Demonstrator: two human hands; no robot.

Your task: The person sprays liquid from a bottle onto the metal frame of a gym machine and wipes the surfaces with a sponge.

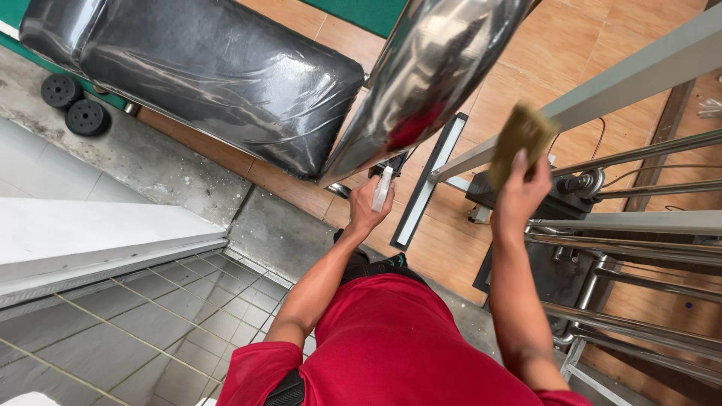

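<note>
A wide chrome tube (432,71) is seen just above the left hand (366,207), which is closed round a small white spray bottle (382,188). An olive cloth (520,139) is pinched in the curled fingers of the right hand (520,194), pressed against a grey rail (639,71). Open wooden floor (481,240) lies between the hands.

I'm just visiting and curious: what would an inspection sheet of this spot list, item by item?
Surface: wooden floor under the gear; concrete strip and grey tiles to the left.
Job's things: white spray bottle; olive cloth pressed on a grey frame bar.
Clutter: two black weight plates by the wall.
Grips: left hand closed on the bottle; right hand holds the cloth.
Cables: thin red wire near the frame; steel cable on a pulley.
Surroundings: black padded bench, shiny metal tube, chrome rails.
</note>
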